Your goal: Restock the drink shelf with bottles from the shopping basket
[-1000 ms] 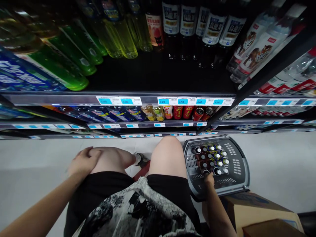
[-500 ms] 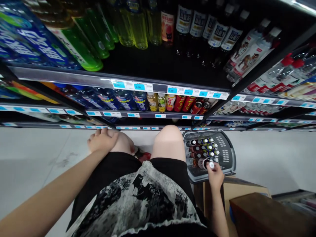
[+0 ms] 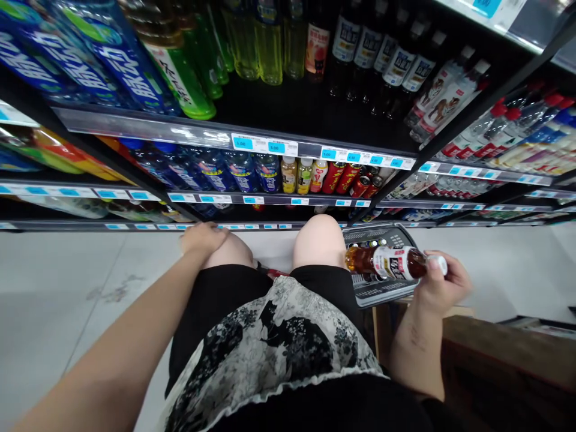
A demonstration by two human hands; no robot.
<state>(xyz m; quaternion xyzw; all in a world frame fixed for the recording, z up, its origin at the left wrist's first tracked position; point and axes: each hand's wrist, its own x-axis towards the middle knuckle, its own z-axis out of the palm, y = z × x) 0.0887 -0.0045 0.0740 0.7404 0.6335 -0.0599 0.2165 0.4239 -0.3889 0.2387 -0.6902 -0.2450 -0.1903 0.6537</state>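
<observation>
My right hand [image 3: 443,282] grips a tea bottle [image 3: 391,263] by its white cap. The bottle is tilted nearly level, its amber base pointing left and its white label facing up. It is held above a grey shopping basket [image 3: 378,294], where several bottle caps show; the held bottle hides much of what lies inside. My left hand [image 3: 204,239] rests on my left knee, fingers laid over it and holding nothing.
Ahead stands a drinks shelf [image 3: 310,120] with price tags along its edges. Dark labelled bottles [image 3: 398,66] stand at its upper right, blue bottles [image 3: 135,66] at upper left. Cans and small bottles [image 3: 324,177] fill a lower tier. A brown cardboard box [image 3: 490,342] sits at right.
My right hand has lifted the tea bottle up out of the basket, closer to the camera. My left hand stays on the knee. The view has shifted a little.
</observation>
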